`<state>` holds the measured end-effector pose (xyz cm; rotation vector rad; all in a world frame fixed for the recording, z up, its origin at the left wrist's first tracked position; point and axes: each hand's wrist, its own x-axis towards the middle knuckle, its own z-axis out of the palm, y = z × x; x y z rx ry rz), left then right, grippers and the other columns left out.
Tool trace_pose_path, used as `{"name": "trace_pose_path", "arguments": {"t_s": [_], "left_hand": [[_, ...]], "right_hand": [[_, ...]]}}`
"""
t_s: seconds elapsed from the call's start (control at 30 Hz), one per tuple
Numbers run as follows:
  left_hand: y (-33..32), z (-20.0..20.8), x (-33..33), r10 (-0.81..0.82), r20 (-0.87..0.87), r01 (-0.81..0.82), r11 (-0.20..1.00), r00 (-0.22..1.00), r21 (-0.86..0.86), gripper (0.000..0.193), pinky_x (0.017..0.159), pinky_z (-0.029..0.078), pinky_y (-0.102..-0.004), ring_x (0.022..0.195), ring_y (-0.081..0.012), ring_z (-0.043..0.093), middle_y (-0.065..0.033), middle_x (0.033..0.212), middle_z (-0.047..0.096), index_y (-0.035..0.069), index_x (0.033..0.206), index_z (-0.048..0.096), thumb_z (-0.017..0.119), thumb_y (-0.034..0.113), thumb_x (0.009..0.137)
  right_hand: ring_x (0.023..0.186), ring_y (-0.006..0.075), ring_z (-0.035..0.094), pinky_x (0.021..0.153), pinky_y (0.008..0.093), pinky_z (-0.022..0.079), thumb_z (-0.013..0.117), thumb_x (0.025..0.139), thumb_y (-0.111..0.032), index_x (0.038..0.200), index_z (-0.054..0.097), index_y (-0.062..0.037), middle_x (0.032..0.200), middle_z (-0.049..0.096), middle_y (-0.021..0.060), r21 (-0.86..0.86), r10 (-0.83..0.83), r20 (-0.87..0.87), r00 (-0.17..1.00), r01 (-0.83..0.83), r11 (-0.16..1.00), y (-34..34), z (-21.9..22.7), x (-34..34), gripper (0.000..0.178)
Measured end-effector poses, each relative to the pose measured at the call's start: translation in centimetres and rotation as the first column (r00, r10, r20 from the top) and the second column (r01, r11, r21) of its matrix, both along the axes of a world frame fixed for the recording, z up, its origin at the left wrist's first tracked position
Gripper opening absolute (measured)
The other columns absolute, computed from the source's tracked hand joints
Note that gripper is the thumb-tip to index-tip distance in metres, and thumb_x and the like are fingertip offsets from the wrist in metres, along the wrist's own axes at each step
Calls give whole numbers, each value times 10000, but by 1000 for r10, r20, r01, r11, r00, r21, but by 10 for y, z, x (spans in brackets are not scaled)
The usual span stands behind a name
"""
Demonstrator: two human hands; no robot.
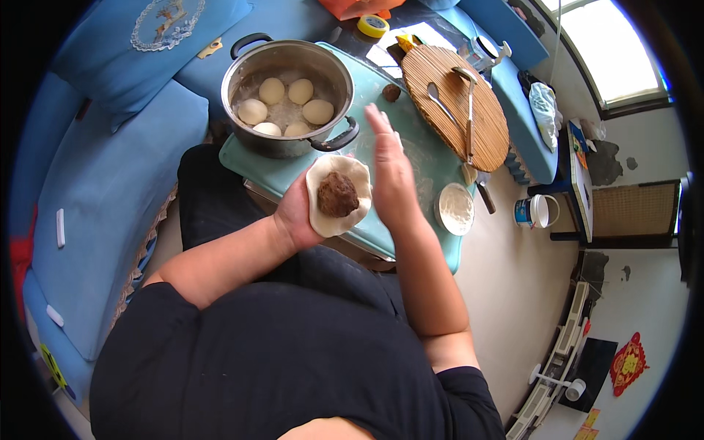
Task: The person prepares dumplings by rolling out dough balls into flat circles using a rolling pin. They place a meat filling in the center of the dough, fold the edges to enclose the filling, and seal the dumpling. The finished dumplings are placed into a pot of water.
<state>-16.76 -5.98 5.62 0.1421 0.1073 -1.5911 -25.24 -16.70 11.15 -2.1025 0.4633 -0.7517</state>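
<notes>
My left hand (293, 213) cups a flat round of pale dough (321, 173), and a dark brown ball of filling (338, 195) rests in its middle. Beside it my right hand (391, 172) is raised edge-on with its fingers stretched out, holding nothing. Past my hands a steel pot (287, 147) with black handles stands on the pale green table (370, 121), with several round white buns (271, 91) inside. Another brown filling ball (391, 92) lies on the table to the right of the pot.
A round stalk-woven board (447, 77) carries a ladle (471, 110) and a spoon (441, 101). A bowl of flour (455, 208) sits at the table's right edge, near a dark-handled utensil (485, 196). Blue sofa seats (125, 169) lie left; a small bucket (539, 210) stands right.
</notes>
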Motion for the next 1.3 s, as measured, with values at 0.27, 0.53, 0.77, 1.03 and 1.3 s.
{"name": "trace_pose_path", "arguments": {"t_s": [0.27, 0.53, 0.77, 1.03, 1.3], "left_hand": [[3, 1, -8, -53, -5, 52, 997, 999, -62, 484, 1020, 367, -369, 1200, -193, 466, -38, 1337, 466, 157, 1345, 391, 305, 453, 972], [2, -13, -5, -86, -103, 77, 993, 991, -89, 483, 1042, 341, -390, 1224, -202, 448, -30, 1354, 460, 171, 1342, 403, 321, 458, 962], [0, -11, 4, -30, -17, 31, 998, 999, 54, 527, 869, 487, -443, 1010, -253, 590, -77, 1131, 604, 129, 1158, 549, 403, 565, 900], [2, -21, 4, -89, 79, 89, 996, 993, -4, 567, 820, 516, -464, 974, -269, 600, -104, 1077, 604, 101, 1150, 535, 660, 508, 776], [1, -27, -3, -104, 384, -23, 949, 917, 314, 300, 795, 529, -400, 950, -211, 599, -68, 1044, 571, 131, 1147, 498, 596, 92, 866]], "right_hand": [[1308, 383, 328, 1092, 531, 159, 412, 930, -306, 1273, 480, -46, 1375, 420, 185, -411, -182, -311, 933, 41, 911, 27, -31, 15, 436], [1282, 349, 378, 1095, 520, 160, 451, 913, -339, 1233, 515, -62, 1336, 468, 163, -490, -261, -407, 875, 32, 871, 34, -44, 26, 428], [941, 147, 535, 864, 293, 432, 473, 964, -233, 1075, 570, 30, 1037, 599, 92, 466, -303, 151, 941, 202, 861, -30, -23, -18, 302], [711, 86, 564, 652, 231, 465, 658, 855, -166, 959, 621, 21, 816, 631, 34, 641, -76, -261, 962, 231, 731, -9, -59, -45, 217], [710, 60, 551, 663, 208, 463, 657, 837, -79, 923, 619, 12, 787, 615, 1, 411, -108, -253, 961, 208, 888, 1, -57, -48, 131]]}}
